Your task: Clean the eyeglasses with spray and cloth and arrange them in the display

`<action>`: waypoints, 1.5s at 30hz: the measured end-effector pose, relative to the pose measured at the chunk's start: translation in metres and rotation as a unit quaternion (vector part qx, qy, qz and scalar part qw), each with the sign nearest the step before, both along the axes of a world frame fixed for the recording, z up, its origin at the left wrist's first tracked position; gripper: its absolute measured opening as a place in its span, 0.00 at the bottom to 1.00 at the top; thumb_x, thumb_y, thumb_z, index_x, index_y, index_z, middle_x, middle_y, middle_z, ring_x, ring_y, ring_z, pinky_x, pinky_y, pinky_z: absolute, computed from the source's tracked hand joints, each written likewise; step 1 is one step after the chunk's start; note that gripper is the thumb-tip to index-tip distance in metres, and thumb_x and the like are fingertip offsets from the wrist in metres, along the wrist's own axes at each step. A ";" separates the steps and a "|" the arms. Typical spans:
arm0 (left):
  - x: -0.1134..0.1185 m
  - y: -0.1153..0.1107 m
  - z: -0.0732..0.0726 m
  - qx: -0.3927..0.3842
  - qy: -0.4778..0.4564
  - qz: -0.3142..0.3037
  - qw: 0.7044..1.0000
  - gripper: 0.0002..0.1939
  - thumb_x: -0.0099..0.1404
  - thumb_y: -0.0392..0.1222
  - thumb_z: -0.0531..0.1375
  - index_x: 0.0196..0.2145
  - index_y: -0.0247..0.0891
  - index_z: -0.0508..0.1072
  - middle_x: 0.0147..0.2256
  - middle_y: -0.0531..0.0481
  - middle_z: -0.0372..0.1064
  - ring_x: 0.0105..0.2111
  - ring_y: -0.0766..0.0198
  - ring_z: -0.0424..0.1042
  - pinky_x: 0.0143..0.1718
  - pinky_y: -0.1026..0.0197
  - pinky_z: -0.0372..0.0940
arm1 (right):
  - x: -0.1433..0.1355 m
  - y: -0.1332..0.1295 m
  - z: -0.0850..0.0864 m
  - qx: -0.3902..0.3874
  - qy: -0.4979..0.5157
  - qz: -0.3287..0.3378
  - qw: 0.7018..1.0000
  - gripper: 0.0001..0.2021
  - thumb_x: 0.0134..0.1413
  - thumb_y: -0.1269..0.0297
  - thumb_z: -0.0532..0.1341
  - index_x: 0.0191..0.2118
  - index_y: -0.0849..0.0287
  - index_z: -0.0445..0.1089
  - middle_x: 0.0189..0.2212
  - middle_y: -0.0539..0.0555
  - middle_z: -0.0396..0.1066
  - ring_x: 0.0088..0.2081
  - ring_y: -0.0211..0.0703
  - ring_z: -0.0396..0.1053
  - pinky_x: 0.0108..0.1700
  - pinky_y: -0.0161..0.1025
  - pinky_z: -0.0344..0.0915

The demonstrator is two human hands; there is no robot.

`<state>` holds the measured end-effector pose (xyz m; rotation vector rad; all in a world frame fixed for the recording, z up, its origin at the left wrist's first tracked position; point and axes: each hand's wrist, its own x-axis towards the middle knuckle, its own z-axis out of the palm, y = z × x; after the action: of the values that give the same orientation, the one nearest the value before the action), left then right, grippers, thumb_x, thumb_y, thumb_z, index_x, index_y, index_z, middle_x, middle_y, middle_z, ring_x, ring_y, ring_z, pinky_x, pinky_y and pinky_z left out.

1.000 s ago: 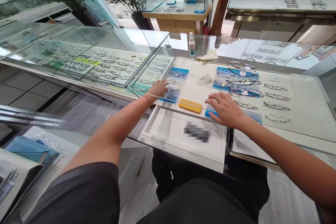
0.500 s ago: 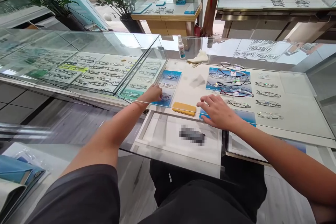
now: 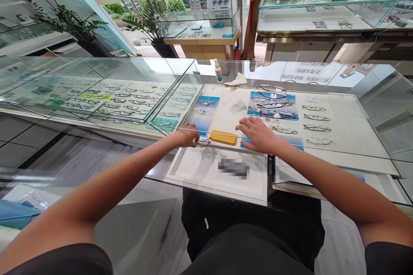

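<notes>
Closed on a pair of eyeglasses [image 3: 204, 141], my left hand [image 3: 188, 135] is at the front edge of the display case, left of a yellow case [image 3: 223, 137]. Behind it lies a blue card [image 3: 209, 116] with eyeglasses on its upper part and bare blue below. My right hand [image 3: 258, 134] is open, fingers spread and palm down, with nothing held, just right of the yellow case. Another blue card [image 3: 292, 142] shows partly beneath that hand and wrist. Beyond the fingers, several eyeglasses [image 3: 274, 105] lie on a larger blue card.
An open white drawer [image 3: 196, 166] below my hands holds a blurred-out dark item [image 3: 233, 167]. A spray bottle [image 3: 218, 71] and a cream cloth [image 3: 237, 80] are at the back. Glass display cases [image 3: 122, 73] with rows of eyeglasses extend left. More eyeglasses [image 3: 317, 128] lie right.
My left hand has lifted the eyeglasses off the lower part of the left blue card and drawn them toward the front edge. The right hand stays nearly in place; the view has tilted up.
</notes>
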<state>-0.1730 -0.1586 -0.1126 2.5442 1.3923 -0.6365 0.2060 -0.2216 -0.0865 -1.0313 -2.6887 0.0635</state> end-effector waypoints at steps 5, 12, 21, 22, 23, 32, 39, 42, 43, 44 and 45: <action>0.023 -0.063 0.052 -0.094 -0.045 -0.042 0.994 0.03 0.57 0.37 0.69 0.30 0.44 0.82 0.42 0.49 0.83 0.53 0.50 0.76 0.61 0.52 0.61 | 0.000 0.002 0.002 -0.039 0.049 0.001 0.998 0.19 0.73 0.52 0.62 0.61 0.57 0.72 0.60 0.66 0.71 0.59 0.64 0.66 0.60 0.58 0.60; 0.050 -0.091 0.170 -0.064 -0.099 -0.088 0.989 0.05 0.64 0.42 0.64 0.31 0.48 0.82 0.39 0.53 0.82 0.48 0.55 0.76 0.62 0.54 0.60 | -0.001 0.000 0.004 -0.055 0.118 -0.013 0.991 0.19 0.79 0.50 0.53 0.53 0.58 0.75 0.54 0.64 0.75 0.53 0.58 0.68 0.55 0.53 0.60; 0.114 -0.006 0.160 0.154 -0.063 -0.054 0.985 0.04 0.58 0.43 0.67 0.29 0.42 0.81 0.38 0.46 0.79 0.53 0.44 0.73 0.64 0.43 0.56 | 0.005 -0.005 0.001 -0.006 0.161 -0.020 0.987 0.23 0.81 0.57 0.50 0.31 0.55 0.69 0.32 0.57 0.71 0.37 0.50 0.62 0.43 0.47 0.55; 0.122 0.001 0.154 0.166 -0.047 -0.056 0.983 0.04 0.58 0.42 0.67 0.29 0.41 0.81 0.38 0.46 0.79 0.52 0.45 0.73 0.62 0.43 0.58 | 0.005 -0.005 0.001 0.000 0.156 -0.019 0.988 0.23 0.81 0.56 0.50 0.31 0.55 0.69 0.32 0.57 0.71 0.37 0.49 0.61 0.43 0.47 0.55; 0.129 0.008 0.148 0.175 -0.029 -0.061 0.982 0.03 0.58 0.41 0.67 0.29 0.40 0.82 0.39 0.45 0.80 0.51 0.46 0.73 0.60 0.44 0.59 | 0.004 -0.004 0.000 0.004 0.151 -0.017 0.988 0.23 0.81 0.56 0.50 0.31 0.56 0.69 0.32 0.57 0.71 0.37 0.49 0.61 0.43 0.47 0.55; 0.142 0.032 0.120 0.186 0.006 -0.057 0.981 0.07 0.62 0.43 0.67 0.35 0.39 0.84 0.44 0.41 0.82 0.51 0.46 0.74 0.56 0.46 0.61 | 0.002 -0.003 -0.001 0.011 0.136 -0.008 0.991 0.25 0.81 0.56 0.49 0.31 0.57 0.71 0.33 0.57 0.71 0.37 0.49 0.61 0.44 0.47 0.55; 0.135 0.037 0.110 0.181 -0.012 -0.068 0.981 0.08 0.61 0.43 0.66 0.35 0.40 0.85 0.45 0.41 0.82 0.52 0.45 0.73 0.56 0.45 0.61 | 0.001 -0.004 0.001 0.011 0.128 -0.008 0.992 0.24 0.81 0.56 0.49 0.32 0.57 0.71 0.34 0.58 0.72 0.38 0.49 0.61 0.44 0.48 0.56; 0.133 0.040 0.109 0.170 -0.022 -0.061 0.983 0.07 0.62 0.43 0.66 0.35 0.40 0.84 0.45 0.42 0.82 0.52 0.45 0.73 0.56 0.45 0.61 | 0.001 -0.006 0.003 0.008 0.128 -0.008 0.992 0.25 0.81 0.56 0.49 0.32 0.57 0.72 0.34 0.58 0.72 0.38 0.50 0.61 0.44 0.48 0.56; 0.132 0.040 0.109 0.166 -0.027 -0.058 0.984 0.07 0.62 0.43 0.66 0.34 0.40 0.84 0.45 0.42 0.82 0.52 0.45 0.73 0.57 0.45 0.61 | 0.001 -0.006 0.003 0.006 0.129 -0.008 0.992 0.25 0.81 0.56 0.49 0.31 0.57 0.72 0.33 0.58 0.72 0.38 0.50 0.61 0.44 0.48 0.56; 0.131 0.041 0.109 0.161 -0.031 -0.054 0.985 0.07 0.61 0.43 0.66 0.35 0.40 0.84 0.45 0.42 0.81 0.53 0.45 0.73 0.57 0.45 0.61 | 0.001 -0.006 0.003 0.005 0.129 -0.009 0.992 0.25 0.81 0.56 0.49 0.31 0.57 0.72 0.33 0.58 0.71 0.38 0.50 0.61 0.44 0.48 0.56; 0.131 0.042 0.110 0.156 -0.034 -0.052 0.986 0.07 0.61 0.43 0.67 0.35 0.41 0.84 0.45 0.42 0.81 0.53 0.44 0.73 0.58 0.45 0.61 | 0.001 -0.006 0.004 0.003 0.129 -0.009 0.992 0.24 0.81 0.56 0.50 0.31 0.57 0.72 0.33 0.58 0.71 0.38 0.50 0.61 0.44 0.48 0.56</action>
<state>-0.0421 -0.1166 -0.0030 2.8639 1.4440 -0.3657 0.2067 -0.2280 -0.0828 -0.9725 -2.4443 0.1722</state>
